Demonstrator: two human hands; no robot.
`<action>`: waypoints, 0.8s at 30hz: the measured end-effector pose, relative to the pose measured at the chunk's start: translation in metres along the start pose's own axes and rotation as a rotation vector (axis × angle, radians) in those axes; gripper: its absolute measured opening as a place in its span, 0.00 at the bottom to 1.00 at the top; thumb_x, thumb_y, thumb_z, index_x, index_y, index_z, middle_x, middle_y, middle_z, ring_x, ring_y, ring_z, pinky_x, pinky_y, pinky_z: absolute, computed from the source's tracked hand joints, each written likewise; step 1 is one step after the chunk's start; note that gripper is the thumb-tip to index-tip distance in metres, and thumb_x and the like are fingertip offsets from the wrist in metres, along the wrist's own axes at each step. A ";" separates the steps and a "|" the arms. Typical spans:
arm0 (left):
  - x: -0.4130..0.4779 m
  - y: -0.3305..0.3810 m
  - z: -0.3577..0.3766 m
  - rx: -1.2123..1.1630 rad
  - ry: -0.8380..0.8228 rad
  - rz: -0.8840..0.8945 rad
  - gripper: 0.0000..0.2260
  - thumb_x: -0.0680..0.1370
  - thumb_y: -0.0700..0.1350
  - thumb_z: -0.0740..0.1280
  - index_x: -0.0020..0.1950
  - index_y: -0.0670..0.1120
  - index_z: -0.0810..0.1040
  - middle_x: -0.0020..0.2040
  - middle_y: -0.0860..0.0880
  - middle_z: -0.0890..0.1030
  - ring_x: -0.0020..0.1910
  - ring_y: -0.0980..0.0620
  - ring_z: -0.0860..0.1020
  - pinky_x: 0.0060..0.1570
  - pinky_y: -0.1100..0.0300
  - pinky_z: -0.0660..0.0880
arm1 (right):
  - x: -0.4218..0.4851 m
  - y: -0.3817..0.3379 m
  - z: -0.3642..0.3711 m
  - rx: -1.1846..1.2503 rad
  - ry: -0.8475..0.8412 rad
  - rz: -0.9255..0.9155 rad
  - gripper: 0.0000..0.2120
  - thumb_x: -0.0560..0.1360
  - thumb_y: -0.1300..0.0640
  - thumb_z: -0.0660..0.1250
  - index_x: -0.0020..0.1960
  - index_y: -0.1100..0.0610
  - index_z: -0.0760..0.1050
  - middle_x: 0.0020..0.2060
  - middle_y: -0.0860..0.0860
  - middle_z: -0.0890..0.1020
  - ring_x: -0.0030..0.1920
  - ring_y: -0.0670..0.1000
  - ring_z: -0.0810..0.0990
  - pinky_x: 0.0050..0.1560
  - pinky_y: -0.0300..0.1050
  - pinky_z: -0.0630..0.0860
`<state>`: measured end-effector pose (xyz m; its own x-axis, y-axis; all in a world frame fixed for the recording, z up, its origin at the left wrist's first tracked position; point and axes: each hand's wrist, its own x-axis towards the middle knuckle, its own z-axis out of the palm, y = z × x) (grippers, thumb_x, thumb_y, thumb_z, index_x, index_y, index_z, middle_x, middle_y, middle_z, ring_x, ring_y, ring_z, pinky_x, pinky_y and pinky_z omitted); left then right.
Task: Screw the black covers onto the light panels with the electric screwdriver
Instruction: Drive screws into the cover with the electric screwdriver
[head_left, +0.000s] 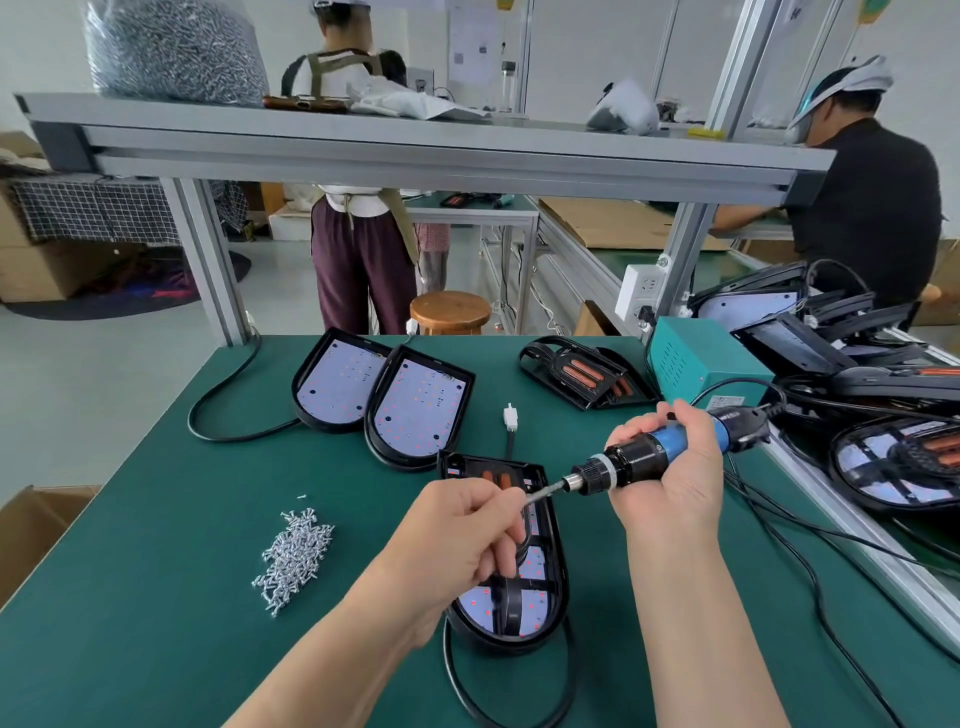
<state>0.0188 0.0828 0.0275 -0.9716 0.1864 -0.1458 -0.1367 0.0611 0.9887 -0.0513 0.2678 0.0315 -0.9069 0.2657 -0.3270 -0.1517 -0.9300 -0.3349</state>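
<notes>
A light panel (524, 608) with a black cover (511, 470) laid on it rests on the green mat in front of me. My right hand (675, 478) grips the blue and black electric screwdriver (639, 460), held nearly level with its bit pointing left. My left hand (457, 540) pinches the tip of the bit (543, 491) above the panel; a screw there is too small to tell. Loose silver screws (293, 556) lie in a pile to the left. Two uncovered panels (415, 408) sit behind.
A spare black cover (582, 374) lies at the back right beside a teal power box (696, 358). Stacked panels (883, 415) crowd the right edge. Black cables (810, 545) trail across the mat. Two persons work beyond the aluminium frame (208, 260).
</notes>
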 end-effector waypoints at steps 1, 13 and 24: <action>0.000 -0.001 0.000 0.022 0.008 0.019 0.15 0.81 0.44 0.65 0.35 0.43 0.76 0.25 0.47 0.76 0.21 0.56 0.63 0.21 0.69 0.60 | -0.001 0.001 0.001 -0.012 -0.006 -0.012 0.06 0.76 0.59 0.71 0.49 0.56 0.74 0.30 0.47 0.77 0.27 0.45 0.76 0.31 0.38 0.75; -0.006 0.004 -0.004 0.524 -0.009 0.251 0.12 0.79 0.45 0.67 0.36 0.46 0.74 0.26 0.52 0.77 0.24 0.59 0.69 0.29 0.69 0.65 | 0.000 0.002 0.000 -0.034 -0.041 0.024 0.08 0.75 0.60 0.72 0.51 0.58 0.75 0.30 0.48 0.76 0.27 0.45 0.76 0.30 0.38 0.76; -0.004 0.003 0.011 -0.396 -0.227 -0.272 0.14 0.81 0.42 0.63 0.35 0.43 0.74 0.25 0.49 0.68 0.20 0.58 0.59 0.16 0.69 0.54 | -0.002 0.013 -0.003 0.098 -0.242 0.128 0.14 0.70 0.59 0.71 0.54 0.59 0.76 0.32 0.46 0.75 0.28 0.44 0.75 0.30 0.36 0.74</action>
<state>0.0239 0.0926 0.0311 -0.8305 0.4261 -0.3588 -0.4830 -0.2302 0.8448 -0.0506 0.2557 0.0251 -0.9867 0.0877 -0.1371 -0.0569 -0.9752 -0.2140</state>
